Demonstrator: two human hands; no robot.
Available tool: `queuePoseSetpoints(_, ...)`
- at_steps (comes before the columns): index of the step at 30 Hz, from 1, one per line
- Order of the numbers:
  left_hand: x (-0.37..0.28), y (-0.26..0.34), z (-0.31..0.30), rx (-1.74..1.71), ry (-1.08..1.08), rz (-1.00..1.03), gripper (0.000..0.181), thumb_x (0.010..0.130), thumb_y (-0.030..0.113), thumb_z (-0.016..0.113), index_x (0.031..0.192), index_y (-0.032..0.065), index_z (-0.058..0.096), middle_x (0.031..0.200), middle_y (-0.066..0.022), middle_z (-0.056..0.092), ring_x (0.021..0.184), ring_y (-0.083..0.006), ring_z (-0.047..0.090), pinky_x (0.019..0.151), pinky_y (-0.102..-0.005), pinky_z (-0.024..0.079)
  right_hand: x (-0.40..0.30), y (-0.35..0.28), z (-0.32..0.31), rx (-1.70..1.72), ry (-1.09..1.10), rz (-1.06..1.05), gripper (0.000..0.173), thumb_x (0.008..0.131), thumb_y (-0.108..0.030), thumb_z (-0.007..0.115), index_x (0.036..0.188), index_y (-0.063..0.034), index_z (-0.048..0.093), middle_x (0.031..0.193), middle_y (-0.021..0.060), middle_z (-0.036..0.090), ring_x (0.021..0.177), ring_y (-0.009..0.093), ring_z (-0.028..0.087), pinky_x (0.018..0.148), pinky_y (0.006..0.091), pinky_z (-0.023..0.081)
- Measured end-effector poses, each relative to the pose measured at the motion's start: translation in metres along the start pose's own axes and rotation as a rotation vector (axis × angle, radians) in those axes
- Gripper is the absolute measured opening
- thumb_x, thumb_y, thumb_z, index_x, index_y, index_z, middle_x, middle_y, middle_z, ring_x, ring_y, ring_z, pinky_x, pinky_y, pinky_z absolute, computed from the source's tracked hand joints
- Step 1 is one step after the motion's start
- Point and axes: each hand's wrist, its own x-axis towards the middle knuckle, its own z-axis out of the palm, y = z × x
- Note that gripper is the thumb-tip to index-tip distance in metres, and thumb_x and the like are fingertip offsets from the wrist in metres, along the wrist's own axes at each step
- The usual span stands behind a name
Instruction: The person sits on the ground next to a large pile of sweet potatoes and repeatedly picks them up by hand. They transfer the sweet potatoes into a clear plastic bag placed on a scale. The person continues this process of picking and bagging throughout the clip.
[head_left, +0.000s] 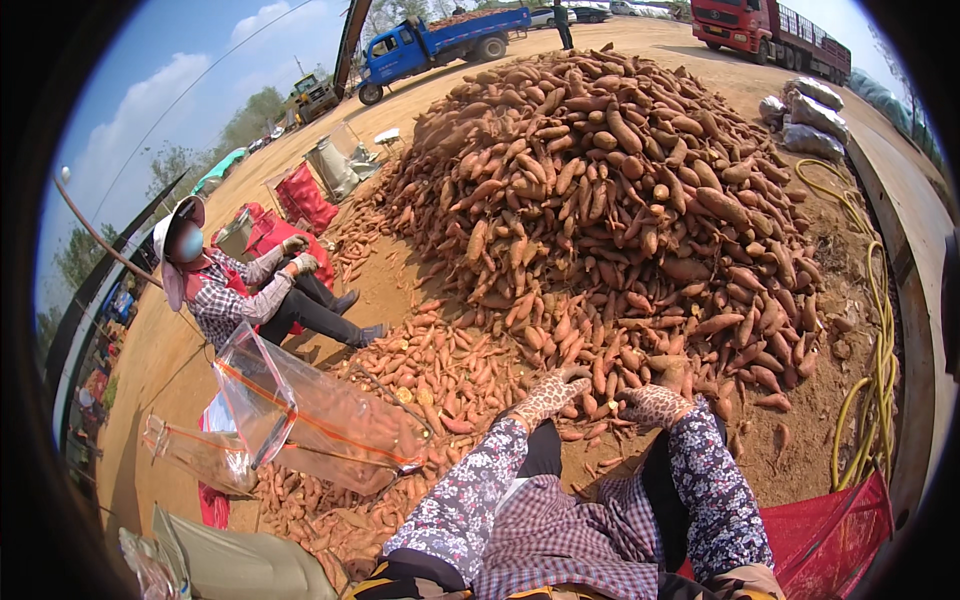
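A large heap of sweet potatoes (600, 187) rises in front of me, reddish-brown and dusted with soil. At its near foot my left hand (551, 396), in a leopard-print glove, reaches in among the roots. My right hand (652, 406), gloved the same way, is a short way to the right, with its fingers turned inward at the heap's edge. Whether either hand grips a root is too hard to make out. To the left, smaller sweet potatoes (457, 375) are spread on the ground, some with pale broken ends.
Clear plastic bags (330, 412) stand at my left, beside a seated co-worker (247, 285) in gloves. Red mesh (825, 536) and a yellow hose (874, 360) lie on the right, along a metal edge (907, 300). Trucks, including a blue one (442, 45), stand beyond the heap.
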Motion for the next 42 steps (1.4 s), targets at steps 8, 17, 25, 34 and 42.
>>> queuePoseSetpoints(8, -0.002, 0.009, -0.003, -0.025, -0.014, 0.033, 0.042, 0.100, 0.035, 0.058, 0.129, 0.0047, 0.062, 0.125, -0.0127, 0.065, 0.117, -0.0256, 0.060, 0.099, -0.0373, 0.047, 0.018, 0.025, 0.014, -0.032, 0.048, -0.100, 0.046, 0.096, -0.034, 0.059, 0.137, -0.0129, 0.058, 0.136, 0.0133, 0.060, 0.124, 0.029, 0.058, 0.107, 0.0382, 0.043)
queuePoseSetpoints(17, 0.000, -0.003, -0.002, -0.043, -0.011, 0.030, 0.039, 0.099, 0.033, 0.059, 0.127, 0.0055, 0.064, 0.122, -0.0137, 0.066, 0.115, -0.0271, 0.061, 0.098, -0.0382, 0.047, 0.020, 0.017, 0.013, 0.050, -0.019, -0.042, 0.046, 0.096, -0.034, 0.061, 0.136, -0.0116, 0.059, 0.120, 0.0179, 0.068, 0.109, 0.030, 0.066, 0.098, 0.0382, 0.048)
queuePoseSetpoints(25, -0.002, 0.004, -0.001, -0.065, -0.008, 0.011, 0.040, 0.099, 0.034, 0.059, 0.127, 0.0064, 0.064, 0.121, -0.0126, 0.067, 0.114, -0.0258, 0.062, 0.097, -0.0375, 0.048, 0.018, 0.020, 0.014, 0.058, 0.000, -0.031, 0.045, 0.097, -0.036, 0.059, 0.136, -0.0134, 0.060, 0.128, 0.0141, 0.065, 0.117, 0.029, 0.063, 0.103, 0.0365, 0.046)
queuePoseSetpoints(34, 0.000, -0.002, -0.003, -0.086, -0.022, 0.030, 0.042, 0.099, 0.034, 0.060, 0.128, 0.0034, 0.062, 0.122, -0.0127, 0.066, 0.115, -0.0244, 0.061, 0.098, -0.0361, 0.047, 0.021, 0.021, 0.017, 0.076, -0.003, -0.082, 0.047, 0.095, -0.032, 0.060, 0.135, -0.0072, 0.058, 0.125, 0.0175, 0.066, 0.111, 0.031, 0.064, 0.096, 0.0400, 0.050)
queuePoseSetpoints(42, 0.002, -0.004, 0.000, -0.049, -0.021, 0.017, 0.041, 0.099, 0.034, 0.059, 0.127, 0.0041, 0.063, 0.123, -0.0131, 0.066, 0.116, -0.0255, 0.061, 0.098, -0.0370, 0.047, 0.015, 0.017, 0.014, 0.051, 0.023, -0.085, 0.046, 0.095, -0.031, 0.060, 0.135, -0.0080, 0.059, 0.123, 0.0159, 0.067, 0.112, 0.030, 0.064, 0.097, 0.0383, 0.049)
